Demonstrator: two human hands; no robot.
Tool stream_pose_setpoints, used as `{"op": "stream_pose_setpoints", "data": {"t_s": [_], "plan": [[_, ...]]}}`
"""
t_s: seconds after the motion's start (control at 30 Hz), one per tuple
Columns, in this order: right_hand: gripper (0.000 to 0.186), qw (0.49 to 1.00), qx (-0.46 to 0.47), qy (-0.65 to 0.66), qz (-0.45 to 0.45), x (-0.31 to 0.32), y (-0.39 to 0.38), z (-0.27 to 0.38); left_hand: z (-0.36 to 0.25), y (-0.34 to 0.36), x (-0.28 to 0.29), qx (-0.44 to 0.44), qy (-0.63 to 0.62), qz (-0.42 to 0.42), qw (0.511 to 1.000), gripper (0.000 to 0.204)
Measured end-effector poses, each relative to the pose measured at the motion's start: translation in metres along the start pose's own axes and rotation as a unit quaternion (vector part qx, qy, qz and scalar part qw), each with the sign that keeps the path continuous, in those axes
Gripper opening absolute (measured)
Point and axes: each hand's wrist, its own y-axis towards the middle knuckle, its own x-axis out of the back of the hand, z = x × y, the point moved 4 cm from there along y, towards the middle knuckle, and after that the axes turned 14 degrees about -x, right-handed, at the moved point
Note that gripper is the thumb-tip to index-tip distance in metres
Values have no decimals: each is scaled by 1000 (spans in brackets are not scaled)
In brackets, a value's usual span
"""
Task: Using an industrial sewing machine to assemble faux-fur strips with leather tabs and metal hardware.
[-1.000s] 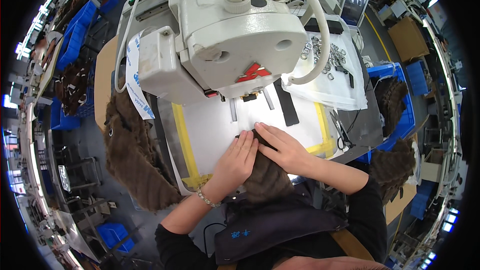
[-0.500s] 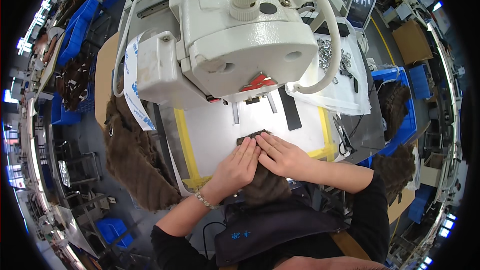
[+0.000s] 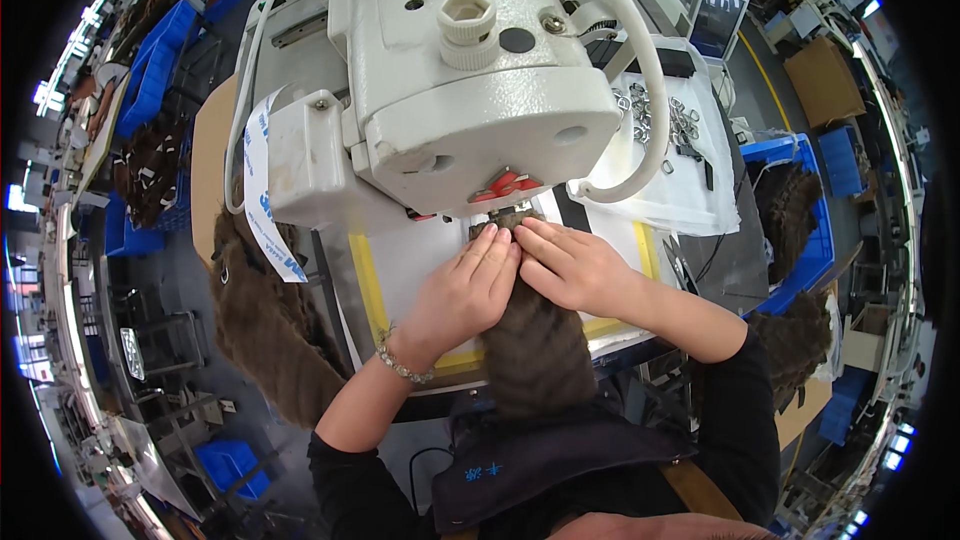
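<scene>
A long brown fur piece [image 3: 537, 350] runs from my lap up over the white work plate [image 3: 420, 270]. Its far narrow end lies beneath the front of the white sewing machine's head [image 3: 490, 140]. From the left, my left hand [image 3: 475, 280] grips this end, its fingers pressed together and their tips on the fur. My right hand [image 3: 575, 265] holds the same end from the right, its fingertips beside those of the left hand. The fur's underside and part of the thumbs are hidden. The machine's head covers the needle area.
More brown fur [image 3: 265, 330] hangs at the left edge of the table. On the right, metal rings and clasps [image 3: 680, 120] lie on white sheeting near black scissors [image 3: 680, 265]. A blue crate [image 3: 815, 240] with fur stands further right. Yellow tape [image 3: 367, 280] borders the plate.
Both hands have moved forward with the fur piece, bringing its far end from the plate's open middle to beneath the machine's head. More of the fur shows behind my hands.
</scene>
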Motion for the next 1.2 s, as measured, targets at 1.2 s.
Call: {"op": "stream_pose_setpoints", "data": {"t_s": [1.2], "plan": [[23, 998, -58, -3, 15, -31, -5, -22, 22, -2, -25, -4, 20, -61, 998, 16]]}}
